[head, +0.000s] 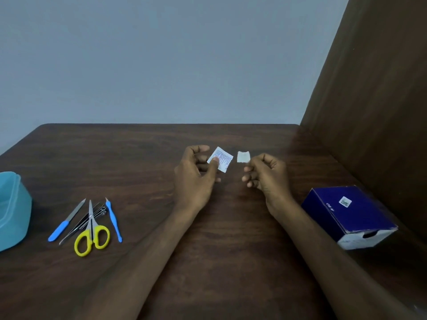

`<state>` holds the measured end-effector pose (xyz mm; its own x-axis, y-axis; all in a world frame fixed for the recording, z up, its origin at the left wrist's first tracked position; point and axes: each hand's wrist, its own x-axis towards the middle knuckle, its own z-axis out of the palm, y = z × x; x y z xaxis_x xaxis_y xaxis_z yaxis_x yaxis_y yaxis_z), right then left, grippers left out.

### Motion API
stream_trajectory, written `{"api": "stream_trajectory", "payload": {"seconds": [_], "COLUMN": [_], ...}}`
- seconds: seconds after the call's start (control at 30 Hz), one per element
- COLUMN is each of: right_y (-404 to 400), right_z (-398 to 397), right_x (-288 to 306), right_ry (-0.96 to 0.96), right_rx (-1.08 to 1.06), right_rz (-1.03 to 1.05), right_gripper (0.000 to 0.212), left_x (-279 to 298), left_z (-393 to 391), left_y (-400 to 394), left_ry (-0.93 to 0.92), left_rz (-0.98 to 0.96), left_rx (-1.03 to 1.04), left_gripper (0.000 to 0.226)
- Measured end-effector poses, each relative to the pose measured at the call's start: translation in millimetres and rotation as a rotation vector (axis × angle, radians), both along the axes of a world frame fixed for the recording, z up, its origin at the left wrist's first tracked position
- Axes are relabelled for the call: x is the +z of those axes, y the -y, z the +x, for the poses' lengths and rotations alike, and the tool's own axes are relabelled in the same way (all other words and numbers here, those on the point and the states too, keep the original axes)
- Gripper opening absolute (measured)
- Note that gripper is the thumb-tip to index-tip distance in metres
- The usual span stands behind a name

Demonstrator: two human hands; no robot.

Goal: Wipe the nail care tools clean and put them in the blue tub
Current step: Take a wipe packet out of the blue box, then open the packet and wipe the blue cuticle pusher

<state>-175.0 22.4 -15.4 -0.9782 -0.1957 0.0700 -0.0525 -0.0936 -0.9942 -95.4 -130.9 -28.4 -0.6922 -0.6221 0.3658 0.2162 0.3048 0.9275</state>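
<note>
A person's two bare forearms reach over a dark wooden table (143,162), seen from above. The left hand (196,174) pinches a small white printed sachet (220,159) between thumb and fingers. The right hand (265,174) pinches a small white wipe (243,156) at its lower edge, fingers curled. The hands are apart, sachet and wipe side by side with a narrow gap between them, both held just above the table.

The nail tools lie in a loose bunch well left of the left hand and nearer the person, untouched: a file (65,221) with a blue handle, thin metal tweezers (85,221), scissors (92,236) with yellow handles, and a slim blue pusher (113,220). Left of the file, at the picture's edge, stands the blue tub (13,211), partly cut off. A dark blue box (349,215) sits right of the right hand, by a brown wall.
</note>
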Motion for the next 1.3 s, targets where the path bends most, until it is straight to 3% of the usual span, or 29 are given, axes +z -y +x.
{"api": "stream_trajectory", "payload": {"seconds": [0.17,0.37,0.5,0.87,1.13,1.3], "right_y": [-4,-3,-4,2,8,12], "right_z": [-5,-3,-2,4,12,13], "right_x": [0,1,0,-3,-4,-6], "right_ry": [-0.024,-0.015,-0.021,-0.154,-0.272,-0.345], "right_rx": [-0.122,-0.12,-0.11,0.02,0.163,0.143], "right_rz": [-0.041,-0.048,-0.039,0.078,0.128,0.185], "right_gripper": [0.014,0.015,0.014,0.021,0.006,0.013], "left_x": [-3,-1,0,2,2,1], "left_z": [0,2,2,-2,0,1], "left_y": [-1,-2,-2,-2,1,4], "left_ry": [0.076,0.249,0.257,0.052,0.01,0.004], "left_rz": [-0.071,-0.397,-0.439,-0.004,-0.201,-0.208], "left_rx": [-0.081,-0.18,-0.176,-0.114,-0.103,-0.111], "left_gripper": [0.009,0.016,0.015,0.018,0.009,0.007]}}
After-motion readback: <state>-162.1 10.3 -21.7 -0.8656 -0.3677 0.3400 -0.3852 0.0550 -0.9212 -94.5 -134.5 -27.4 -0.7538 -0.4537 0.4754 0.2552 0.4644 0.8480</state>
